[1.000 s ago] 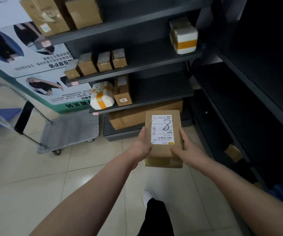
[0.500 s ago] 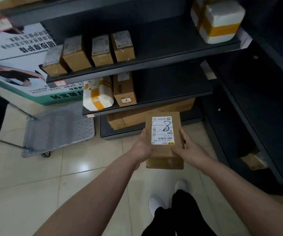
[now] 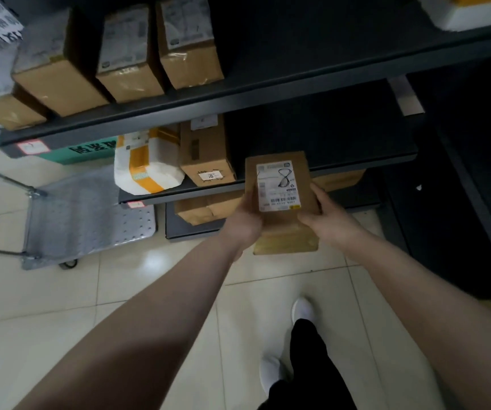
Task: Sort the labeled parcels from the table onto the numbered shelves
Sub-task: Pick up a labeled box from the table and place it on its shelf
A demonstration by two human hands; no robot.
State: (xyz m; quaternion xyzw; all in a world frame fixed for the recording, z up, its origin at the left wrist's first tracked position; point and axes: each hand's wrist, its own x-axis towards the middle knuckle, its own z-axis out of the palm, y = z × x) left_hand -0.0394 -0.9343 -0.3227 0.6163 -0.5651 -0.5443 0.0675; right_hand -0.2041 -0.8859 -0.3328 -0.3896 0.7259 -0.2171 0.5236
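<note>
You have the brown parcel (image 3: 281, 208) in both hands, up in front of the shelves.

Your left hand (image 3: 245, 224) grips its left edge and your right hand (image 3: 328, 221) its right edge, the fingers (image 3: 317, 194) curled round the sides, thumbs on top. The white label (image 3: 278, 186) faces you (a handwritten 8 shows on it). The parcel is in the air, and its far end overlaps the front edge of the lower shelf (image 3: 362, 162) in this view; whether it touches, you cannot tell. On that shelf, to the left, a white parcel with orange tape (image 3: 146, 170) lies just beside a cardboard box (image 3: 205, 155). The upper shelf (image 3: 238, 99) carries a row of brown boxes (image 3: 128, 51). A flat trolley (image 3: 90, 214) stands on the tiled floor (image 3: 46, 306) at left.
</note>
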